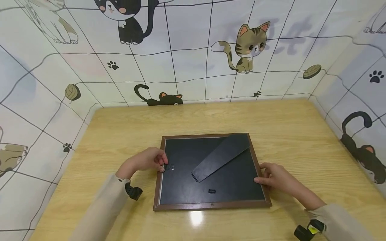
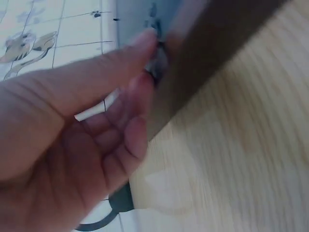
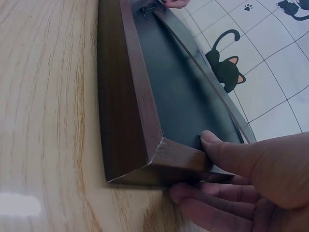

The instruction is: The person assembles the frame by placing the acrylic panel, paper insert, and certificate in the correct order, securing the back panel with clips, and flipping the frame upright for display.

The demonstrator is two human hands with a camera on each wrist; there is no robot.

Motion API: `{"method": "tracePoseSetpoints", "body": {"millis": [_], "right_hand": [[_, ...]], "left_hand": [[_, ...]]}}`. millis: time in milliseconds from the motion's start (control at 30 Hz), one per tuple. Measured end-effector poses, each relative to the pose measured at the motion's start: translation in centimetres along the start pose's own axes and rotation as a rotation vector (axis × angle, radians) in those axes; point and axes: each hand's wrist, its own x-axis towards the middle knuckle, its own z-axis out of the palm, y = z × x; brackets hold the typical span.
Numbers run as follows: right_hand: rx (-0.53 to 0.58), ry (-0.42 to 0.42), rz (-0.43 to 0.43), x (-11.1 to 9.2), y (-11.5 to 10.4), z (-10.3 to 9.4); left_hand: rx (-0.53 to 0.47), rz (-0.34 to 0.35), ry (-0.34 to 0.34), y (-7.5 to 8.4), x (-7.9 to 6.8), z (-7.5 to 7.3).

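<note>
A brown picture frame (image 1: 212, 205) lies face down on the table, its black backing board (image 1: 181, 187) upward. A black easel stand (image 1: 223, 155) runs slantwise across the board. At the frame's left side, my left hand (image 1: 149, 160) has thumb and forefinger on a small dark clip (image 2: 158, 63) at the board's edge; the exact contact is blurred. My right hand (image 1: 272, 177) grips the frame's right side, thumb on top and fingers against the outer side and underneath, as the right wrist view shows. Another small black fitting (image 1: 212, 191) sits near the board's lower edge.
The light wooden table (image 1: 126, 124) extends around the frame on every side. Behind it and at both sides hang white cloth walls (image 1: 190, 67) printed with cats, paw prints and grid lines. A wrist camera (image 1: 133, 191) sits on the left sleeve.
</note>
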Motion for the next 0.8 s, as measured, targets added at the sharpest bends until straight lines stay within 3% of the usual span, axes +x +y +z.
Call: {"method": "tracePoseSetpoints", "body": {"millis": [100,233,300,467,600,700,800], "right_hand": [[0.005,-0.01,0.003,0.0,0.0,0.1],[0.009,-0.012,0.002,-0.1,0.1,0.1],[0.015,-0.011,-0.003,0.0,0.2,0.0],[0.038,-0.016,0.001,-0.2,0.2,0.0],[0.053,-0.021,0.004,-0.2,0.2,0.1],[0.065,-0.02,0.002,-0.3,0.2,0.2],[0.076,-0.015,-0.005,-0.3,0.3,0.3]], "left_hand": [[0.124,0.099,0.041,0.2,-0.6,0.5],[0.401,0.226,0.112,0.3,-1.1,1.2],[0.493,0.268,0.146,0.3,-1.3,1.5],[0.591,0.386,0.232,-0.3,-1.8,2.1],[0.766,0.499,0.274,-0.7,-2.2,2.4],[0.921,0.519,0.271,-0.8,-2.6,2.7],[0.996,0.506,0.262,-0.9,-3.0,2.9]]}}
